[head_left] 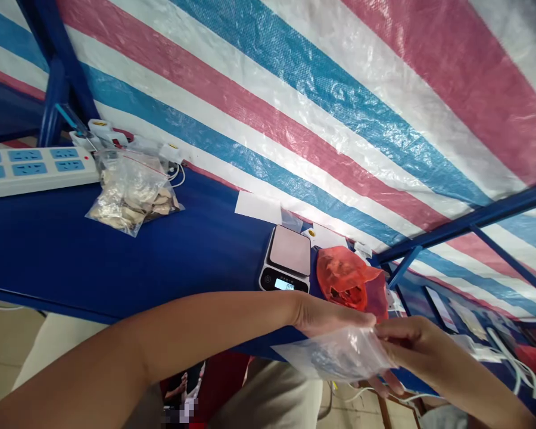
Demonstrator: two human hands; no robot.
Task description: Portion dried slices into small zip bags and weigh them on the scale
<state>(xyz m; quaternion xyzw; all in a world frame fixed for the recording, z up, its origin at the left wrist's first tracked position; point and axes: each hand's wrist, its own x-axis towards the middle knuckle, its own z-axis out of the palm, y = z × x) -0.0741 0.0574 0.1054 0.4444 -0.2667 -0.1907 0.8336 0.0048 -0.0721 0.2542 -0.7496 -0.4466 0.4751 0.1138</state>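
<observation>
Both my hands hold a small clear plastic bag (339, 356) in front of the blue table's near edge. My left hand (326, 316) reaches across from the left and grips the bag's top, its fingers closed on the plastic. My right hand (406, 339) comes from the lower right and pinches the bag's right side. Just behind the hands stand a small digital scale (288, 256) with a lit display and a crumpled red plastic bag (346, 280).
A clear bag of pale pieces (131, 193) lies at the back left of the blue table (116, 250), next to a white power strip (31, 170). A white paper sheet (259, 207) lies beyond the scale. A striped tarp (339, 89) hangs behind. White cables (509, 351) lie right.
</observation>
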